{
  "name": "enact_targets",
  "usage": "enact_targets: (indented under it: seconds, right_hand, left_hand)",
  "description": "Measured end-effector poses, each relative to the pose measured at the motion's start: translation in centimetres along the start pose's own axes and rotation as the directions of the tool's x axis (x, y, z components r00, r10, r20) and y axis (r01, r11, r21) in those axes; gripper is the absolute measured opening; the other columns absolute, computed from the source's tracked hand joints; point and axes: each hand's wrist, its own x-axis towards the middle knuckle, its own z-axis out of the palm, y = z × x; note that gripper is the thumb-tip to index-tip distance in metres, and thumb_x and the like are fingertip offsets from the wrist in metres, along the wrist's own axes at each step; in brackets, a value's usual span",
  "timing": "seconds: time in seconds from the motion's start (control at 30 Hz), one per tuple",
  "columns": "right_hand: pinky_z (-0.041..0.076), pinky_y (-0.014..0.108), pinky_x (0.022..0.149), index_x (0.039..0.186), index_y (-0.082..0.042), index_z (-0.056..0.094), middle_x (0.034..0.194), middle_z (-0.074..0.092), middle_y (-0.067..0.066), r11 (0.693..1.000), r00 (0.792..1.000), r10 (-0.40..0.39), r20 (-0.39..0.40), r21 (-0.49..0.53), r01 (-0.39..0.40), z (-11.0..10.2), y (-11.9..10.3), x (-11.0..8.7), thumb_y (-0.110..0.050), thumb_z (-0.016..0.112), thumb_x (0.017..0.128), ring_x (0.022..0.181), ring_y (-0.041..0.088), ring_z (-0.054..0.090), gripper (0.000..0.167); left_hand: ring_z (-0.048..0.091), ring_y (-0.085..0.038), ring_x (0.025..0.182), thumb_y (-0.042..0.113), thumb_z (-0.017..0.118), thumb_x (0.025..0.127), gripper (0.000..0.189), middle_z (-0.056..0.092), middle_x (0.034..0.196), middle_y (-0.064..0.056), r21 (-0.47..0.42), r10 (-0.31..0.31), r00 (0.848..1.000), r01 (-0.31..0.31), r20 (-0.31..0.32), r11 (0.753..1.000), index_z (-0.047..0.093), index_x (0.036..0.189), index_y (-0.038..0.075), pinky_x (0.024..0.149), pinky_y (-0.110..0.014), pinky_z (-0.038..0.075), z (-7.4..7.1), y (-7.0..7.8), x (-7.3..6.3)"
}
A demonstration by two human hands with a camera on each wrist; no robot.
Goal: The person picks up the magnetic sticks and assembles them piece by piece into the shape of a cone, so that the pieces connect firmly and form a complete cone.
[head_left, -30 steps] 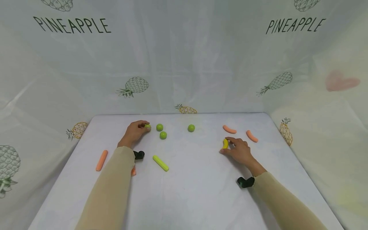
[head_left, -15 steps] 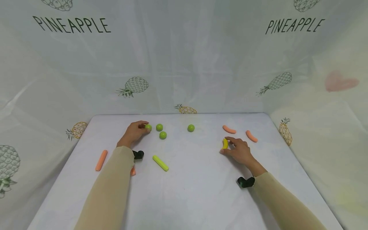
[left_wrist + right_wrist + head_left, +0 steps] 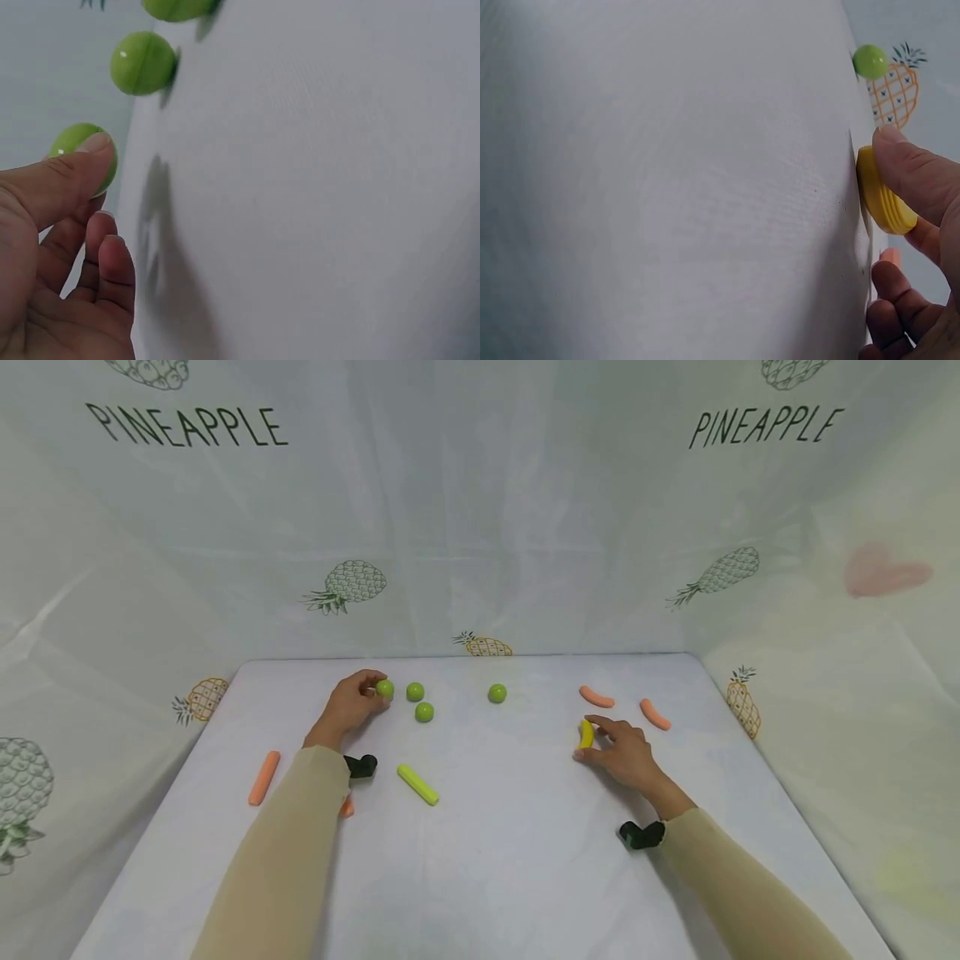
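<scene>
My left hand pinches a small green ball between thumb and fingers near the table's back left. In the left wrist view the thumb lies over that ball, which looks raised off the table. Two more green balls sit just right of it. On the right side, my right hand pinches a small yellow curved piece like a toy banana. The right wrist view shows thumb and finger on the ridged yellow piece, close to the table surface.
Another green ball rests at the back middle. Orange curved pieces lie behind the right hand. An orange stick and a yellow-green stick lie either side of the left forearm. One orange piece is partly hidden by the left sleeve.
My left hand has brought its green ball slightly up and more of the ball shows. The right hand has stayed on the yellow piece in nearly the same place.
</scene>
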Motion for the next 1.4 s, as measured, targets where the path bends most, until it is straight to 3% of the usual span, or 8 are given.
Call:
enact_targets:
  seconds: [0.23, 0.4, 0.6, 0.73, 0.93, 1.1, 1.23, 1.4]
  right_hand:
    - [0.024, 0.071, 0.109, 0.157, -0.018, 0.05, 0.143, 0.055, 0.026, 1.0, 0.999, -0.01, 0.033, -0.008, 0.011, -0.5, -0.4, 0.1, -0.041, 0.081, 0.093, 0.132, 0.048, 0.039, 0.075]
    - [0.027, 0.076, 0.106, 0.158, -0.016, 0.05, 0.142, 0.058, 0.025, 0.996, 0.998, -0.054, 0.044, -0.071, 0.057, -0.6, -0.5, 0.3, -0.036, 0.078, 0.095, 0.128, 0.051, 0.043, 0.072]
    - [0.024, 0.078, 0.106, 0.158, -0.017, 0.051, 0.143, 0.058, 0.021, 0.995, 0.996, -0.07, 0.055, -0.066, 0.074, -0.3, -0.3, 0.4, -0.03, 0.074, 0.094, 0.13, 0.05, 0.042, 0.069]
    - [0.021, 0.077, 0.108, 0.154, -0.014, 0.054, 0.147, 0.055, 0.022, 0.998, 0.998, -0.046, 0.043, -0.048, 0.048, 0.1, -0.1, 0.1, -0.041, 0.073, 0.096, 0.135, 0.049, 0.038, 0.066]
    - [0.027, 0.073, 0.106, 0.145, -0.008, 0.061, 0.145, 0.059, 0.025, 0.999, 0.999, -0.026, -0.043, -0.039, 0.024, 0.8, 0.1, -0.2, -0.043, 0.076, 0.096, 0.13, 0.048, 0.045, 0.062]
    - [0.03, 0.071, 0.104, 0.141, -0.007, 0.066, 0.142, 0.06, 0.027, 0.999, 0.996, -0.005, -0.085, -0.049, 0.001, 1.2, 0.0, -0.2, -0.035, 0.074, 0.097, 0.127, 0.05, 0.048, 0.053]
    - [0.028, 0.073, 0.107, 0.138, -0.006, 0.069, 0.143, 0.059, 0.027, 0.999, 0.995, 0.024, -0.1, -0.032, -0.027, 1.3, -0.1, -0.3, -0.034, 0.072, 0.099, 0.13, 0.05, 0.046, 0.048]
    - [0.031, 0.072, 0.107, 0.131, -0.004, 0.072, 0.137, 0.063, 0.027, 0.999, 0.99, 0.026, -0.14, -0.023, -0.029, 1.6, -0.5, -0.3, -0.031, 0.071, 0.1, 0.129, 0.049, 0.051, 0.042]
  left_hand:
    - [0.053, -0.03, 0.125, 0.014, 0.074, 0.099, 0.045, 0.06, 0.144, -0.011, -0.097, 0.08, 0.996, -0.083, -0.032, 0.992, 0.061, 0.142, 0.015, 0.097, -0.042, 0.05, 0.2, 2.7, -1.2]
    - [0.054, -0.03, 0.128, 0.016, 0.076, 0.099, 0.044, 0.062, 0.143, -0.008, -0.132, 0.141, 0.99, -0.14, -0.001, 0.981, 0.062, 0.141, 0.017, 0.105, -0.047, 0.049, 1.0, 5.8, -2.6]
    - [0.057, -0.032, 0.127, 0.014, 0.076, 0.098, 0.039, 0.066, 0.136, -0.006, -0.176, 0.227, 0.972, -0.214, 0.056, 0.961, 0.065, 0.136, 0.016, 0.108, -0.047, 0.046, 3.4, 8.5, -4.1]
    - [0.059, -0.031, 0.125, 0.014, 0.079, 0.096, 0.038, 0.068, 0.13, -0.003, -0.178, 0.263, 0.96, -0.243, 0.098, 0.954, 0.067, 0.132, 0.018, 0.105, -0.044, 0.048, 6.0, 9.7, -5.2]
    - [0.062, -0.027, 0.119, 0.012, 0.081, 0.094, 0.037, 0.071, 0.121, 0.002, -0.184, 0.281, 0.943, -0.248, 0.176, 0.951, 0.07, 0.129, 0.02, 0.099, -0.037, 0.05, 10.7, 10.3, -6.9]
    - [0.063, -0.022, 0.113, 0.01, 0.081, 0.093, 0.036, 0.071, 0.119, 0.001, -0.172, 0.279, 0.942, -0.249, 0.185, 0.953, 0.07, 0.126, 0.019, 0.096, -0.035, 0.051, 13.9, 10.3, -7.8]
    - [0.062, -0.017, 0.111, 0.01, 0.08, 0.093, 0.035, 0.071, 0.119, 0.002, -0.171, 0.281, 0.94, -0.25, 0.193, 0.953, 0.07, 0.125, 0.019, 0.096, -0.033, 0.051, 15.6, 10.2, -8.3]
    - [0.061, -0.015, 0.104, 0.01, 0.082, 0.092, 0.035, 0.07, 0.114, 0.003, -0.153, 0.281, 0.935, -0.252, 0.216, 0.956, 0.07, 0.123, 0.019, 0.092, -0.029, 0.051, 16.5, 10.0, -8.6]
